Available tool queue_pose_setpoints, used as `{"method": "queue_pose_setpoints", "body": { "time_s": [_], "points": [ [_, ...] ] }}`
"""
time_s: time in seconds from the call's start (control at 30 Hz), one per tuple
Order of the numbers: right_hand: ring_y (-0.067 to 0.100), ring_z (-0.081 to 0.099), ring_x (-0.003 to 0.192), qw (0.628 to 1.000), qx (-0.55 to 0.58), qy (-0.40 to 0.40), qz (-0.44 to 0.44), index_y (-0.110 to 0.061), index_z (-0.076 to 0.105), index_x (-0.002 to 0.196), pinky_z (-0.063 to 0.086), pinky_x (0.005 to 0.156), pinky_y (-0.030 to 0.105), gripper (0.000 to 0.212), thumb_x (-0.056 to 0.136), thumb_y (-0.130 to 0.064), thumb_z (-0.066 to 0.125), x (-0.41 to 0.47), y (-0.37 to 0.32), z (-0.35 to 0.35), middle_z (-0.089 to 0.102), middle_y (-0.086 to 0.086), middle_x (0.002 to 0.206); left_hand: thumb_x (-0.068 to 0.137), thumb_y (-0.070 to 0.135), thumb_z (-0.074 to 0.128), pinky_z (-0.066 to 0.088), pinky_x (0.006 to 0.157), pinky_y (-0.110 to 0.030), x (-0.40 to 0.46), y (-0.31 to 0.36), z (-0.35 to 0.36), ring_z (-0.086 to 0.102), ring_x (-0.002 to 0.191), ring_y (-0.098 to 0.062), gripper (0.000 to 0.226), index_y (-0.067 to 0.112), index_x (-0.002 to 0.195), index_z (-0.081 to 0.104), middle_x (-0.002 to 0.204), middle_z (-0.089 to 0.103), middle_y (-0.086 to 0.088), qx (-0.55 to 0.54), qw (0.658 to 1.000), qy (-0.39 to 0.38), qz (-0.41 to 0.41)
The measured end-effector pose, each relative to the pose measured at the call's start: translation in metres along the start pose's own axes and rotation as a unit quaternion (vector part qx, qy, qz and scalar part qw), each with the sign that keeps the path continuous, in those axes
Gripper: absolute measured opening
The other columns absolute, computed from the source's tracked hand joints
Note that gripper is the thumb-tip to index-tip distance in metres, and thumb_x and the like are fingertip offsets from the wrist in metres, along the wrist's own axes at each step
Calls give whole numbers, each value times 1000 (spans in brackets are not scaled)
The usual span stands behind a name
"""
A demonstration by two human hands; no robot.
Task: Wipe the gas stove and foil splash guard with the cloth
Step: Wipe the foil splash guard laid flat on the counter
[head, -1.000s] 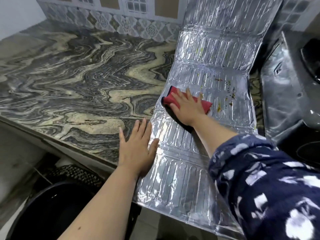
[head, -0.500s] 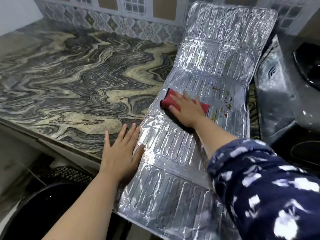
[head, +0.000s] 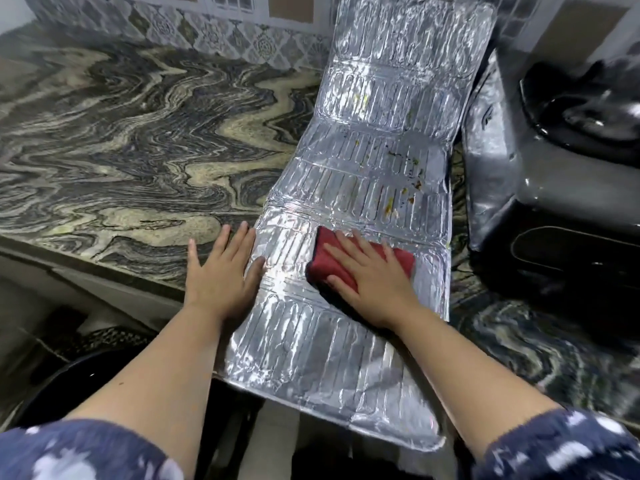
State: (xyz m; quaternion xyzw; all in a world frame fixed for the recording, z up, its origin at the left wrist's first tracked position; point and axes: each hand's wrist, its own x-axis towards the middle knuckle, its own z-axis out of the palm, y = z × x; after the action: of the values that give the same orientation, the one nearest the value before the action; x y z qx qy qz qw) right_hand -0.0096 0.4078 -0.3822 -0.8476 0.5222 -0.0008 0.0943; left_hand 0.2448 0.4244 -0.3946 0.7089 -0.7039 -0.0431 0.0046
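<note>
We see the foil splash guard (head: pixel 363 188) lying flat and unfolded, crinkled silver, food-spattered on its far right panels, near end overhanging, the red cloth (head: pixel 332 259) pressed on its middle, the dark gas stove (head: pixel 540 188) just right of it

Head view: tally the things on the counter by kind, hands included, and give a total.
Foil splash guard: 1
Red cloth: 1
Gas stove: 1
Hands: 2, the left hand and the right hand
Total: 5
</note>
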Motion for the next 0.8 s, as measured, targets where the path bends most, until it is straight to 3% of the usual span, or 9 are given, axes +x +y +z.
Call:
{"method": "queue_pose_setpoints", "body": {
  "time_s": [0.13,0.23,0.33,0.4,0.47,0.53,0.67,0.8],
  "points": [
    [14,1,148,994,-10,26,102,-41,12,149,1,118,51,65,89,-66,11,7,58,-8,5,-12,160,90,56,-6,-7,116,-58,0,-1,-1,-12,146,-9,66,31,151,-3,158,-11,15,-3,1000,-9,4],
    [16,-2,148,990,-10,23,140,-41,9,150,-3,117,55,60,93,-63,14,22,67,-10,1,-11,161,90,57,-4,-7,116,-57,-2,-2,-3,-9,147,-8,68,29,152,1,158,-7,15,-6,1000,-12,8],
    [18,-5,148,992,17,24,124,-41,9,150,-6,117,56,59,94,-61,16,27,44,-6,-1,-10,161,94,58,17,-2,116,-55,2,-9,-13,16,146,-10,63,27,149,22,158,19,10,-40,999,-4,-14],
    [18,-7,148,993,28,30,109,-39,11,150,-5,116,56,60,94,-61,17,25,24,-2,-1,-10,161,92,56,33,9,114,-54,8,-12,-25,42,134,-19,54,25,136,41,145,45,1,-74,996,9,-52],
    [18,-10,148,994,36,26,104,-37,10,151,-6,116,57,62,94,-60,18,21,3,1,-2,-8,161,91,48,42,15,114,-55,15,-9,-34,49,125,-25,47,20,129,45,133,54,-8,-61,996,36,-62],
    [20,-15,147,995,30,14,99,-34,5,151,-8,115,58,64,94,-60,17,15,-15,5,-5,-6,161,94,43,42,14,115,-56,24,1,-34,41,134,-26,51,17,137,38,142,47,-11,-46,995,50,-68],
    [26,-20,146,999,11,-8,49,-36,-10,149,-9,113,61,67,93,-60,19,3,-20,5,-19,-6,159,97,46,27,1,115,-61,42,22,-17,6,148,-21,61,16,150,21,160,13,-4,-58,992,1,-109],
    [25,-18,146,999,-19,-3,-26,-43,2,149,-11,112,61,62,92,-62,18,-6,-6,8,-13,-13,159,97,50,21,-9,113,-58,44,30,0,2,149,-22,68,9,151,14,161,7,-8,-18,991,16,-130]
  ]
}}
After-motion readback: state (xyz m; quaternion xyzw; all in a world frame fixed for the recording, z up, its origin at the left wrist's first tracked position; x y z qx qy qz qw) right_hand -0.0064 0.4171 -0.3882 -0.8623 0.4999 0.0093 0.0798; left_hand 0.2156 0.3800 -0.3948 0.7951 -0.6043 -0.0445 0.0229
